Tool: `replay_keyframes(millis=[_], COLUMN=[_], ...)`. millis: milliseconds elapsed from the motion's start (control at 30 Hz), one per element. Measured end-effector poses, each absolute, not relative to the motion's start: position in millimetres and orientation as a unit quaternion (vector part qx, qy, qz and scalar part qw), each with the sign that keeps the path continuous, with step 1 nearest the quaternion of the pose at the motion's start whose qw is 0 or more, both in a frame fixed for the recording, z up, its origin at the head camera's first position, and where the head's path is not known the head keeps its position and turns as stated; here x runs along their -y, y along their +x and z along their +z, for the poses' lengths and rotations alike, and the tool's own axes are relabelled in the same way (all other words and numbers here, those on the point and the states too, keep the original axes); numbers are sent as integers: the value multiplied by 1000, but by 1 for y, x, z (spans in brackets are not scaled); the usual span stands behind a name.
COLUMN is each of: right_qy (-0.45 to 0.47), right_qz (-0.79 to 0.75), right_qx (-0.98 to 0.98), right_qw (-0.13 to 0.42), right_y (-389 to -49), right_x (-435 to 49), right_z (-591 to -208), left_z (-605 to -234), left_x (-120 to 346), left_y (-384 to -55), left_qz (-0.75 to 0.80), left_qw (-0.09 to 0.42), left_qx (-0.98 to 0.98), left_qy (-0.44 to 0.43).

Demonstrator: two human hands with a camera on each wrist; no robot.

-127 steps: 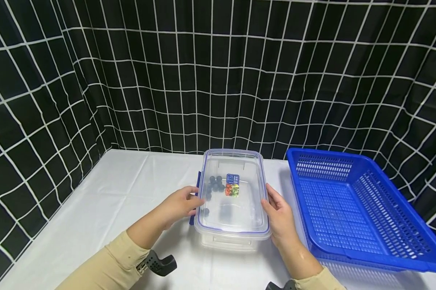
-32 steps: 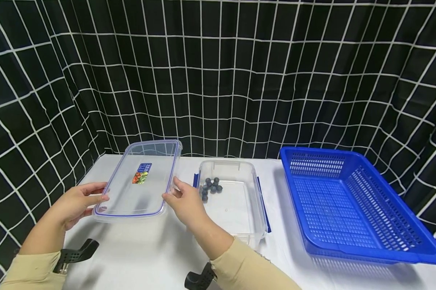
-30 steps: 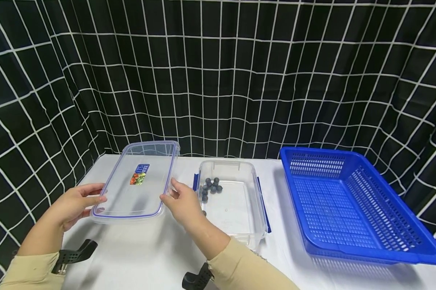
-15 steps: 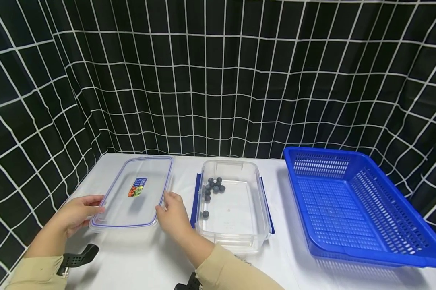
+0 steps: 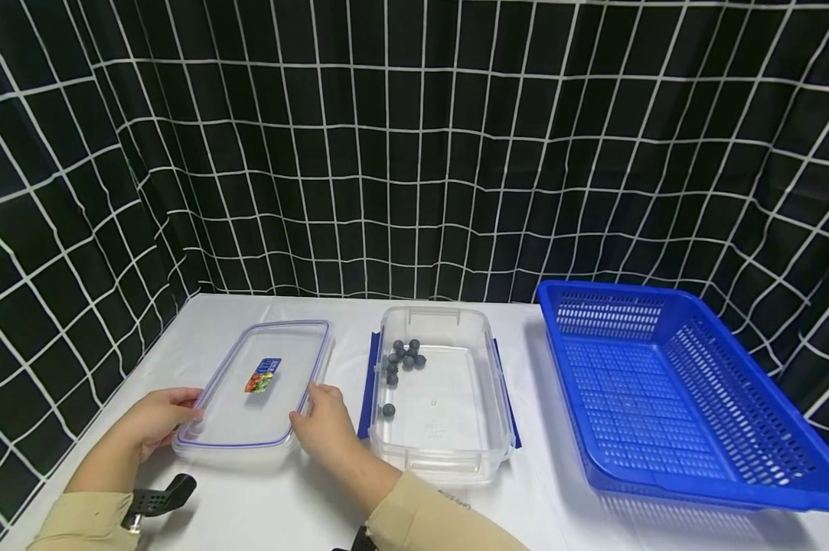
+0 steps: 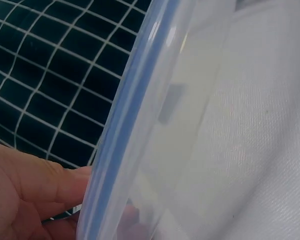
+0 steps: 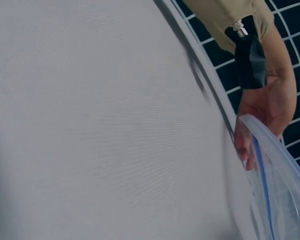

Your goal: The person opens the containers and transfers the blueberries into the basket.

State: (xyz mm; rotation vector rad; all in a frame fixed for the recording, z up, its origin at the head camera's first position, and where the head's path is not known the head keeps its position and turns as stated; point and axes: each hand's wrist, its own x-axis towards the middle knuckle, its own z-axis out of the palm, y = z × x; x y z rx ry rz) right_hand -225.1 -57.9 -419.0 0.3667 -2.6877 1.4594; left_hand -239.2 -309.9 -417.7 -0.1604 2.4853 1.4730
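Note:
A clear plastic lid (image 5: 238,417) with a blue seal and a fruit label sits low over the left of the white table; whether it touches the cloth I cannot tell. My left hand (image 5: 162,417) grips its left edge; in the left wrist view the thumb lies along the lid's rim (image 6: 120,150). My right hand (image 5: 323,421) pinches the right edge near the front corner. Beside it stands an open clear box (image 5: 448,455) with blue side clips, holding several blueberries (image 5: 409,360) along its left side. In the right wrist view the left hand (image 7: 270,102) holds the lid (image 7: 280,175).
A blue slotted plastic basket (image 5: 662,490) stands to the right of the box on the white table (image 5: 538,520). A black curtain with white grid lines (image 5: 414,153) hangs behind and at the sides. Each wrist carries a black camera mount (image 5: 162,496).
Both hands have lifted the lid off the box, carried it left and lowered it towards the table. The box with the blueberries now stands uncovered.

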Motion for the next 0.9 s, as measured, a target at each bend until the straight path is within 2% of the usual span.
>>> replay_keyframes(millis=[533, 900], right_qy=[110, 111], right_qz=[470, 449], right_qx=[876, 886], right_qw=[5, 15], right_y=[-221, -224], right_x=[54, 52], right_z=[-435, -440], left_z=[-421, -423], left_x=[310, 306], left_y=[-240, -242], left_qz=[456, 414], left_qw=[124, 88], left_qx=[-879, -904], left_qy=[-59, -50])
